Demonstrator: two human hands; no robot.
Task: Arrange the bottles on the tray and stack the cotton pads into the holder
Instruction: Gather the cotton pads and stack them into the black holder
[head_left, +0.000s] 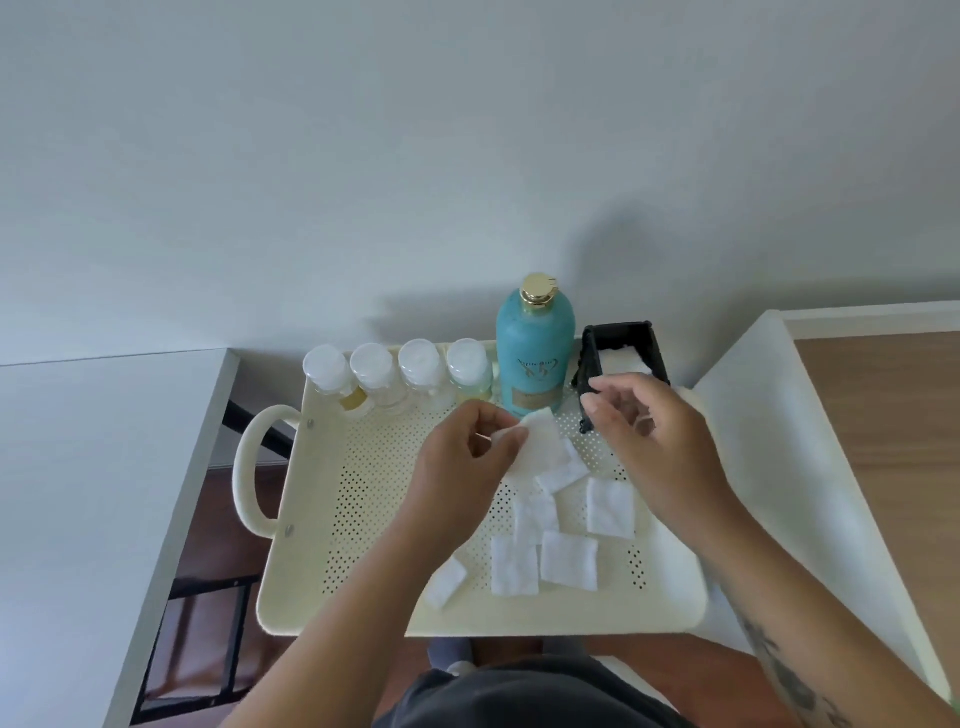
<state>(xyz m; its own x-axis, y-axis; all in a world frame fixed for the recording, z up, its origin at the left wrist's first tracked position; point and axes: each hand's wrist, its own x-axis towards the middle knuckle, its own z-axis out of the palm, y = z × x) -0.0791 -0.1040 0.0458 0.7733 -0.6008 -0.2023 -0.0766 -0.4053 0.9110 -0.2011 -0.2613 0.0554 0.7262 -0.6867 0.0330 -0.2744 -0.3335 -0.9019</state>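
A cream perforated tray (363, 525) holds several small clear bottles with white caps (397, 371) along its far edge, beside a tall teal bottle with a gold cap (535, 353). A black pad holder (621, 353) stands at the far right corner with white pads inside. My left hand (467, 457) pinches a white cotton pad (543, 447) above the tray's middle. My right hand (654, 431) hovers just in front of the holder, fingers apart, holding nothing that I can see. Several loose cotton pads (569, 558) lie on the tray floor.
The tray has a loop handle (249, 467) on its left side and rests between a white surface (78, 493) on the left and a white panel (810, 467) on the right. Wooden floor (893, 441) lies beyond. A white wall rises behind.
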